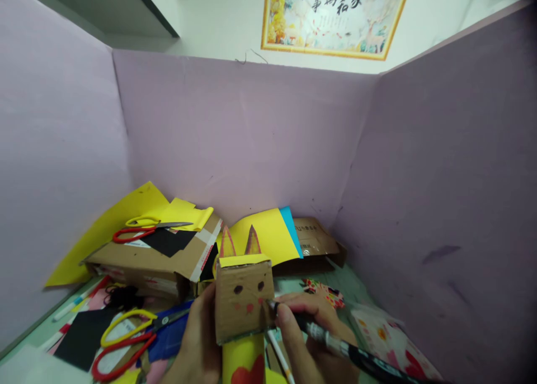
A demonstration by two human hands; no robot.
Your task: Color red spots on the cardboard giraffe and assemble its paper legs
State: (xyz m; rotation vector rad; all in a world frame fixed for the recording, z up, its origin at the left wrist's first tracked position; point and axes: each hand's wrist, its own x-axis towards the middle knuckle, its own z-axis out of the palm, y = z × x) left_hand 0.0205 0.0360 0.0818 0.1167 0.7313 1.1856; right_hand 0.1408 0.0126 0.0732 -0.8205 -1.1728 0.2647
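A cardboard animal figure (245, 286) stands upright before me, with yellow-and-red pointed ears, dark eyes and red spots on its square face. Below the head is a yellow body (243, 361) bearing a red heart. My left hand (199, 339) grips the left side of the head, its fingers partly hidden behind the box. In my right hand (310, 333) is a black marker pen (335, 342), pinched between thumb and fingers. The pen's tip meets or nearly meets the right edge of the face, beside a red cheek spot.
Red-and-yellow scissors (138, 333) lie on papers at left. A second pair (142, 230) rests on a cardboard box (168, 263) behind. Yellow paper (268, 233) and another carton (314, 238) stand at the back. A clear plastic packet (390, 345) lies right. Purple panels (247, 132) enclose the table.
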